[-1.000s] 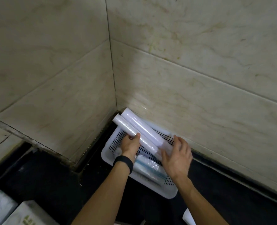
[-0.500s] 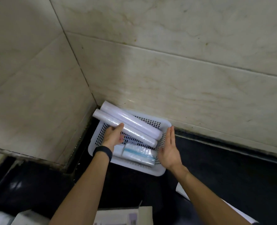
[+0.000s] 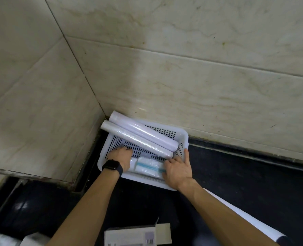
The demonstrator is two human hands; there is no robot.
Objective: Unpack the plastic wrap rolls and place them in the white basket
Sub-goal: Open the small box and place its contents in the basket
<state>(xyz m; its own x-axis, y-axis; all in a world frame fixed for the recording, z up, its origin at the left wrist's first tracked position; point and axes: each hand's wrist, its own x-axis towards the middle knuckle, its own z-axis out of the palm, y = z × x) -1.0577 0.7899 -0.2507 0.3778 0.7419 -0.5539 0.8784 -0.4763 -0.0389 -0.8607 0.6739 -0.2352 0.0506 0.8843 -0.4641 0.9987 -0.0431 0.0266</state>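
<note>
The white perforated basket (image 3: pixel 184 137) sits on a black counter, pushed into the corner of the tiled walls. Two long plastic wrap rolls lie side by side, slanted across it: the far roll (image 3: pixel 148 132) and the near roll (image 3: pixel 138 140), their upper left ends poking over the rim. A shorter wrapped pack with a blue stripe (image 3: pixel 148 165) lies along the basket's front. My left hand (image 3: pixel 121 156) is inside the basket at the pack's left end, fingers down on the floor. My right hand (image 3: pixel 178 168) rests spread at the pack's right end, against the right wall.
An opened cardboard box with a barcode (image 3: pixel 138 236) lies at the bottom edge. A white flat sheet or box (image 3: pixel 244 215) shows under my right forearm. White packaging (image 3: pixel 3 239) sits at the bottom left. Walls close the basket in behind and to the left.
My left hand has let go of the near roll and dropped to the basket floor. My right hand has moved from outside the right rim in to the striped pack's end.
</note>
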